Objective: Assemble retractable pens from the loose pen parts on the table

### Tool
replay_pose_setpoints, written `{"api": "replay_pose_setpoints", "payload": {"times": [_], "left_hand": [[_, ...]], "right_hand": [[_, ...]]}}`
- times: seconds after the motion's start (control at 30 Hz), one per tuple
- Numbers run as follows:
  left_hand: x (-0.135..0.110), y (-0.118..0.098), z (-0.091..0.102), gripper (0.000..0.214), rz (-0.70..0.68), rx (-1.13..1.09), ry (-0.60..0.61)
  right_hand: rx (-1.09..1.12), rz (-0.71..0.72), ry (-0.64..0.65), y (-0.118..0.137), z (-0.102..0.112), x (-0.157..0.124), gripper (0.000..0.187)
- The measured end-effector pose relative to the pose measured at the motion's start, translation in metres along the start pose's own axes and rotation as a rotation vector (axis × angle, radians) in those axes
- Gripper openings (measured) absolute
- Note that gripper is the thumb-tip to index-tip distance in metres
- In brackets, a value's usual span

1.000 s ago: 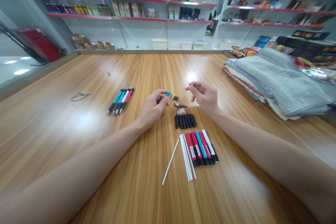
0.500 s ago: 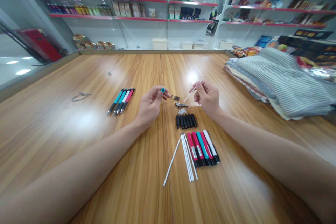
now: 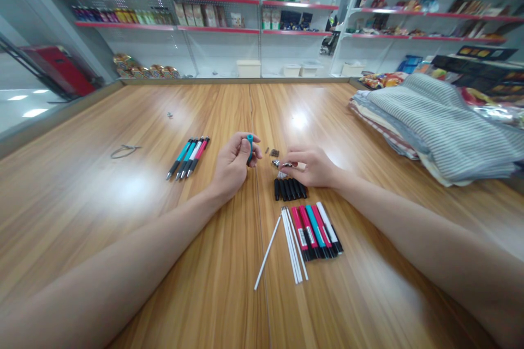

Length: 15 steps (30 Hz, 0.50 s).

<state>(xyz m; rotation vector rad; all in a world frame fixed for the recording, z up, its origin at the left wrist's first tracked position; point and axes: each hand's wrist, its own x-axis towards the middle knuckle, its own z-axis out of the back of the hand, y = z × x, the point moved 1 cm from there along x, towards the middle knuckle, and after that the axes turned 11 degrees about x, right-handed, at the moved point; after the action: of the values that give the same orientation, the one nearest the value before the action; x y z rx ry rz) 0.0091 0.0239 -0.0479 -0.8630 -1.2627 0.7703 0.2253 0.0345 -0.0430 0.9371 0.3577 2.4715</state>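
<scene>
My left hand (image 3: 234, 163) is closed round a teal pen barrel (image 3: 250, 144), held nearly upright with its open end up. To its right, my right hand (image 3: 313, 166) reaches down with thumb and fingers together over a small heap of silver pen tips (image 3: 275, 163); what lies between the fingertips is partly hidden. Small white parts (image 3: 282, 175) and a row of black rubber grips (image 3: 290, 190) lie just below. Small springs (image 3: 274, 152) are beyond the tips. Nearer me are white ink refills (image 3: 293, 251) and several pink, teal and white barrels (image 3: 314, 229) with black ends.
Several assembled pens (image 3: 189, 158) lie left of my left hand, with a grey looped tie (image 3: 125, 150) farther left. Folded striped cloths (image 3: 442, 125) are stacked at the table's right. Behind the raised table edge stand stocked shelves (image 3: 216, 29).
My right hand has come down toward me to the silver tips, and the white refill it held no longer shows. My left hand has tilted the teal barrel more upright.
</scene>
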Motion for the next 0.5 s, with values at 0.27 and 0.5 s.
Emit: {"api": "replay_pose_setpoints", "payload": {"times": [0.27, 0.5], "left_hand": [[-0.0017, -0.0007, -0.0034, 0.027, 0.017, 0.164, 0.055], [-0.0062, 0.0015, -0.007, 0.028, 0.044, 0.242, 0.128]], "right_hand": [[0.033, -0.028, 0.109, 0.0071, 0.0019, 0.0008, 0.02], [0.024, -0.04, 0.115, 0.0049, 0.001, 0.0009, 0.021]]}}
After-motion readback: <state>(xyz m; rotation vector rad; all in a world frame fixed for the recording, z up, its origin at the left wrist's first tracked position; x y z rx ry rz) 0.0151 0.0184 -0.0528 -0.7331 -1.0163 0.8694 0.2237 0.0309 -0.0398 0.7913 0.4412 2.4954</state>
